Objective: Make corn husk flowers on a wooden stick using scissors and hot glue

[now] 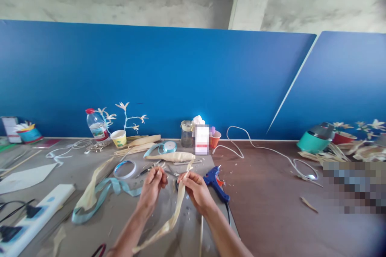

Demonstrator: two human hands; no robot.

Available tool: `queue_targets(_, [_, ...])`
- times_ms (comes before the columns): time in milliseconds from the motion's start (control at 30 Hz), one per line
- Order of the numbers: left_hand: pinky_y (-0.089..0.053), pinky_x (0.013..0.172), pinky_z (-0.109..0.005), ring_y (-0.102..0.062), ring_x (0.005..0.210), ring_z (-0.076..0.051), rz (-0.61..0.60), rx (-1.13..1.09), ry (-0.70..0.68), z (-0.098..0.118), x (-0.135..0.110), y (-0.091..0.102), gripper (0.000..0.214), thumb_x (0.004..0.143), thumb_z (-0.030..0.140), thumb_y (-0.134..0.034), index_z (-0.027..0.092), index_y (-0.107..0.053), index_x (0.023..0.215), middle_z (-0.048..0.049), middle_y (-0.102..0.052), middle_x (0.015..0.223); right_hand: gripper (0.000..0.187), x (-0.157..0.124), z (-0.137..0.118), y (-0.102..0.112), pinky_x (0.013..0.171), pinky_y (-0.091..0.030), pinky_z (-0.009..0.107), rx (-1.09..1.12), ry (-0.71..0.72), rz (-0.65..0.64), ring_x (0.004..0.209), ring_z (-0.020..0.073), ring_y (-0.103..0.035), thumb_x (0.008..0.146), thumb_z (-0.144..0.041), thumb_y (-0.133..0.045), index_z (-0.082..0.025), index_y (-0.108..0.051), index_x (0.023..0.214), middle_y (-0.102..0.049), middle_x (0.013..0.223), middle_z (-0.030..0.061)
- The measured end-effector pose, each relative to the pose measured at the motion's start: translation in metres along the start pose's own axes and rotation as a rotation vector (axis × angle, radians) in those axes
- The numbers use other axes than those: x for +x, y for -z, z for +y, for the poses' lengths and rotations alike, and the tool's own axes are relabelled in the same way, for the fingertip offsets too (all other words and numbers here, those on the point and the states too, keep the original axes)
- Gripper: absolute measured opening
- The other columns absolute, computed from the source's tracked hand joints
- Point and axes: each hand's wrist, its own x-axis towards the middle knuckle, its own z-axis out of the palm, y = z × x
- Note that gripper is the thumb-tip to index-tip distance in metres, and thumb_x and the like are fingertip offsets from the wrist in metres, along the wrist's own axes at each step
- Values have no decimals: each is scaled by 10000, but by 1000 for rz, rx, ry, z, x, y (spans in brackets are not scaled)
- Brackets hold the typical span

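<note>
My right hand (195,190) has thumb and fingertips clamped on a pale, husk-like strip (175,213) near its upper end. A short, crumpled tip pokes up past my grip; the rest trails down between my forearms toward 7 o'clock, its tail ending close by my left forearm. My left hand (152,186) is just beside, at about 10 o'clock from the right one, fingers curled and thumb and fingertips together; I cannot tell whether anything thin is pinched there.

Taking the clock from between my hands, a blue glue gun (215,182) lies at 3 o'clock, near my right hand. At 12 a broad husk piece (175,156) lies crosswise, with a spool of light blue ribbon (169,147) just behind it. A roll of tape (115,170) sits at 9, beside a loose blue ribbon (120,186) that loops toward 8. A yellow paper cup (119,139) stands at 10, a red-capped bottle (98,128) near it. The white power strip (45,212), with black plugs in it, lies between 8 and 9, and a thin stick (201,233) points down at 5.
</note>
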Motion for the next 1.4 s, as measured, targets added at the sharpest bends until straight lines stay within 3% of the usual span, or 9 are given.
queue_targets(200, [-351,549,-212,-407,513,-86,24,28,-5,1,-2,-4,225,792,398,-559,180,-529,745,53,-461,553,157,0,0,1,599,-355,229,-17,-3,0,614,123,-470,661,-317,-686,-171,-640,623,-588,666,18])
queue_targets(467, [-316,501,-219,-436,518,-108,-37,91,34,0,-6,-5,253,788,410,-548,161,-570,745,18,-513,560,162,-1,-1,0,598,-364,239,-7,1,-3,606,127,-473,657,-331,-691,-177,-646,635,-592,670,22])
queue_targets(633, [-341,508,-231,-450,528,-114,-60,162,35,0,-4,-4,175,754,332,-590,158,-592,729,-6,-561,595,161,-1,-3,-1,577,-346,228,-7,-7,-11,588,117,-452,649,-323,-690,-171,-644,622,-574,640,11])
queue_targets(800, [-379,550,-229,-486,560,-102,-72,95,77,4,-5,-9,105,640,203,-673,172,-580,677,-6,-602,743,131,0,0,0,573,-346,219,7,-7,-22,581,109,-450,654,-292,-682,-170,-644,626,-561,619,-1])
queue_targets(933, [-402,589,-239,-500,579,-102,-77,55,92,6,-8,-10,128,654,240,-680,161,-580,643,-11,-590,765,156,1,4,-1,539,-346,222,-2,-36,5,526,101,-453,625,-306,-701,-160,-646,635,-563,584,-9])
queue_targets(1133, [-446,683,-317,-585,680,-178,-275,74,150,7,-11,-10,248,737,382,-622,180,-596,878,-43,-625,767,162,3,7,-3,529,-378,228,5,-43,59,491,95,-483,596,-286,-717,-156,-627,635,-575,557,-20])
queue_targets(1267, [-391,553,-243,-526,596,-141,-332,239,98,4,-11,-11,251,686,399,-672,168,-588,734,-18,-594,651,172,4,10,-4,476,-356,214,-45,-28,84,442,81,-452,591,-288,-714,-158,-605,617,-540,501,-43])
queue_targets(1400, [-346,501,-215,-468,528,-106,-253,237,132,3,-9,-9,213,670,337,-697,166,-573,644,10,-544,579,185,6,11,-2,457,-325,200,-103,7,102,426,73,-434,644,-317,-668,-144,-602,655,-512,464,-49])
